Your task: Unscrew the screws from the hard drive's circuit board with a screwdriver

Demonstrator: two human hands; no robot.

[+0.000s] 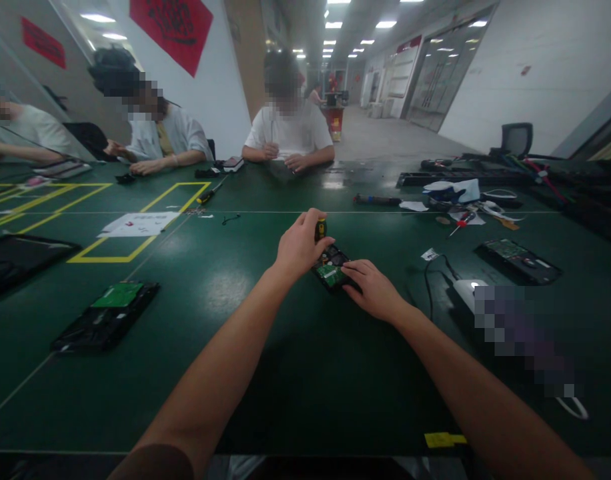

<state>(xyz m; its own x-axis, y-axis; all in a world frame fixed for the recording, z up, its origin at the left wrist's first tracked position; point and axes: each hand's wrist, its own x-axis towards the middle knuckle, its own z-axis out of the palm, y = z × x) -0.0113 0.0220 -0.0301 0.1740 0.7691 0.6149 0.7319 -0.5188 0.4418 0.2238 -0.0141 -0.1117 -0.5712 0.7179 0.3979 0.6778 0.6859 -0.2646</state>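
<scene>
In the middle of the green table lies a small black device with its inside bare, a green circuit board (331, 274) showing. My left hand (301, 247) is closed round a screwdriver (321, 229) with a yellow and black handle, held upright over the device's far part. The screwdriver's tip is hidden behind my fingers and the device. My right hand (373, 287) grips the device's right edge, thumb at the near side and fingers on top.
Another opened device (118, 295) lies to the left, and a third (520, 260) to the right. A corded, partly blurred object (515, 333) rests near my right arm. Further off are a screwdriver (211, 193), a paper sheet (139, 225) and a cluttered pile (450, 193). Several people sit opposite.
</scene>
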